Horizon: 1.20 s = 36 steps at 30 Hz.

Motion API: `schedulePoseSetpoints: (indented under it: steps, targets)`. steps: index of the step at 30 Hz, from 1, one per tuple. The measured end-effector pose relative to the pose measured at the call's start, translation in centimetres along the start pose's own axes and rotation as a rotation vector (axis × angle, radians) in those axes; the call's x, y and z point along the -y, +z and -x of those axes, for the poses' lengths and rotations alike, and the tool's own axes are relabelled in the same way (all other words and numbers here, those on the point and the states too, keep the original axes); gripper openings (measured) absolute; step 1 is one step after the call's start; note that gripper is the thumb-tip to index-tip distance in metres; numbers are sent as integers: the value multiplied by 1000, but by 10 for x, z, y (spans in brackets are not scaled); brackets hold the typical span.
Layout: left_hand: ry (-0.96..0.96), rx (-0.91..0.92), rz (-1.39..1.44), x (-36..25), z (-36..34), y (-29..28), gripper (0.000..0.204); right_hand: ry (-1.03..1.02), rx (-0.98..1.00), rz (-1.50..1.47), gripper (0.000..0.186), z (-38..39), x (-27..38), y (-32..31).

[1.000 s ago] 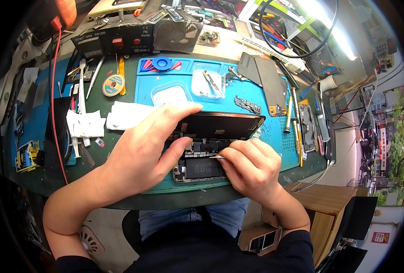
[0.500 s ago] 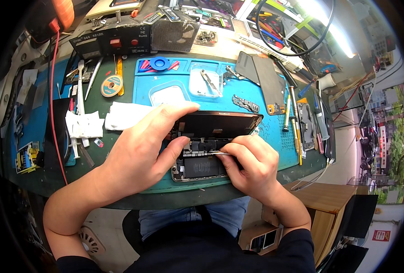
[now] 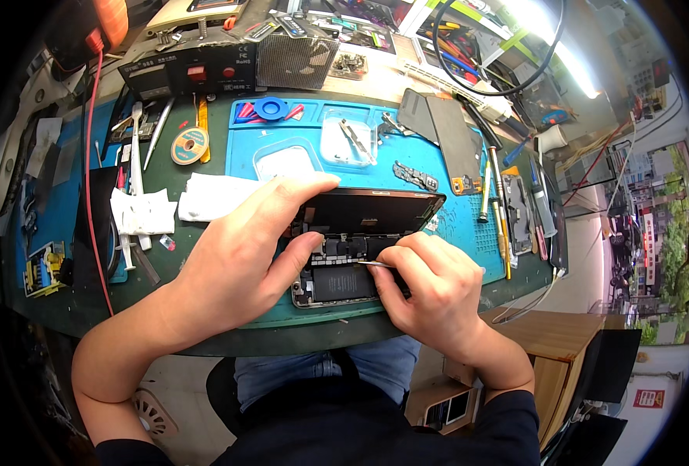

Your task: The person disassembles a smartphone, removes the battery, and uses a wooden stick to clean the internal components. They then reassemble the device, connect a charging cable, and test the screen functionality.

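An opened smartphone [image 3: 344, 284] lies on the blue mat, its dark battery and circuit parts bare. Its screen [image 3: 360, 211] is tilted up along the far side. My left hand [image 3: 245, 242] grips the screen at its left end, forefinger along the top edge and thumb low by the phone's body. My right hand [image 3: 431, 281] is closed in a pinch on a thin metal tool [image 3: 373, 264]. The tool's tip points left over the inner parts just above the battery. Most of the tool is hidden by the fingers, so its exact kind cannot be told.
Beyond the phone, the blue mat [image 3: 344, 172] carries a clear plastic box [image 3: 349, 140] and a loose metal part [image 3: 416, 175]. Screwdrivers [image 3: 499, 225] lie at the right. Left are white tissue [image 3: 212, 198], a wire spool [image 3: 190, 145] and a hanging red cable [image 3: 89, 194].
My right hand has shifted slightly right and down, and the tool's tip sits a little lower and more to the left. My left hand and the raised screen look still.
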<state>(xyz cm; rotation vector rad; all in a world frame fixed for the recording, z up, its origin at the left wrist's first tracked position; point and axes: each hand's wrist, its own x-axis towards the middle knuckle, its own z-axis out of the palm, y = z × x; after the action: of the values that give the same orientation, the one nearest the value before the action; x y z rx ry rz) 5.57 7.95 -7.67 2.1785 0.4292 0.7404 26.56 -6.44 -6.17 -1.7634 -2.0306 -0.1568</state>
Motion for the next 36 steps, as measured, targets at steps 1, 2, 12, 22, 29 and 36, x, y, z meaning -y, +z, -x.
schedulePoseSetpoints:
  steps: [1,2,12,22,29,36]
  targets:
    - [-2,1,0,0,0,0,56,5,5,3,13,0,1,0]
    - [2,-1,1,0,0,0,56,10,9,9,13,0,2,-1]
    - [-21,6,-14,-1,0,-1,56,102,35,58,13,0,14,-2]
    - [-8,-15,13,2,0,2,56,124,60,54,14,-1,16,-4]
    - [-15,-8,-12,0,0,1,56,117,12,-15,14,6,11,3]
    - [-15,-5,-4,-2,-1,0,56,53,-63,-55,15,5,6,8]
